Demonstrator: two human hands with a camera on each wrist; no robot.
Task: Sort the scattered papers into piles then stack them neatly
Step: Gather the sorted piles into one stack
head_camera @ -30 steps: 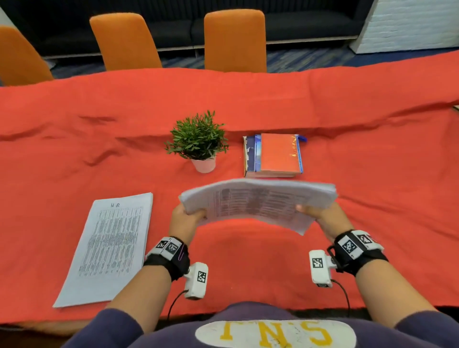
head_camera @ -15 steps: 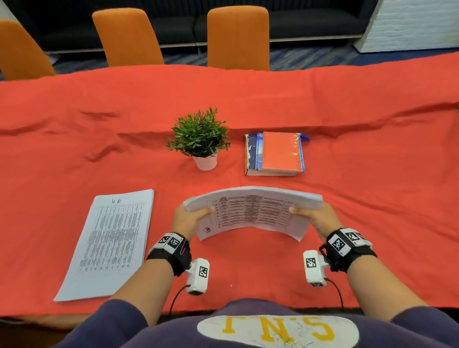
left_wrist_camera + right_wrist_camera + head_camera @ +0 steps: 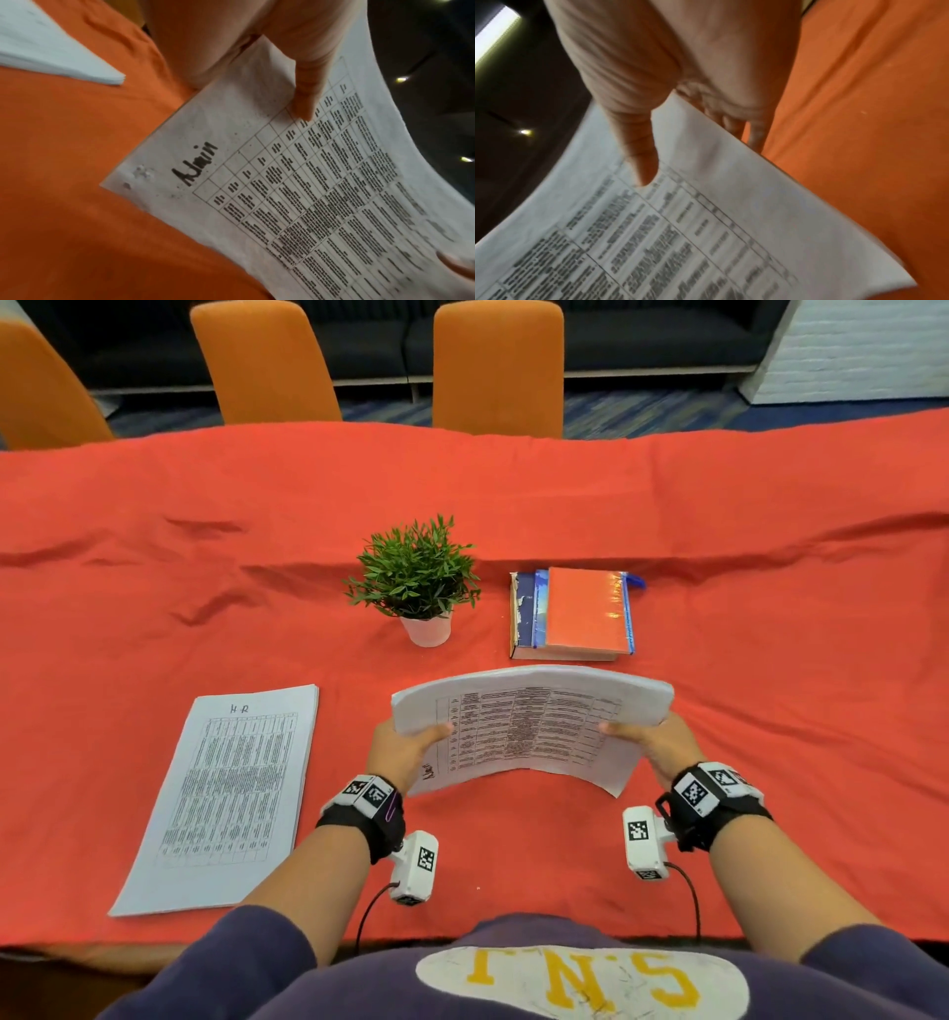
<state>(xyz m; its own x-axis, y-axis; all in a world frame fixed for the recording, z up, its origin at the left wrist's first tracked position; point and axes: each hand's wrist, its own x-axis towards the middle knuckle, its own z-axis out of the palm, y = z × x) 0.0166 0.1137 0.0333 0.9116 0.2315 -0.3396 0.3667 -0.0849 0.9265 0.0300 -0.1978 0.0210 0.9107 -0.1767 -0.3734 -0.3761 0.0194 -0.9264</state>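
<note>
Papers marked "Admin" (image 3: pixel 529 726) hang as a bowed sheaf above the desk (image 3: pixel 770 660), just in front of the person. The left hand (image 3: pixel 405 752) pinches one short edge, thumb on top, and the right hand (image 3: pixel 655 744) pinches the other the same way; both sets of fingers are curled round the sheaf. To square it well, I would stand it on its long edge, tap it on the desk, then lay it parallel to the "HR" pile (image 3: pixel 231 798) at the left. No containers show; a potted plant (image 3: pixel 418 577) and books (image 3: pixel 575 616) sit behind.
</note>
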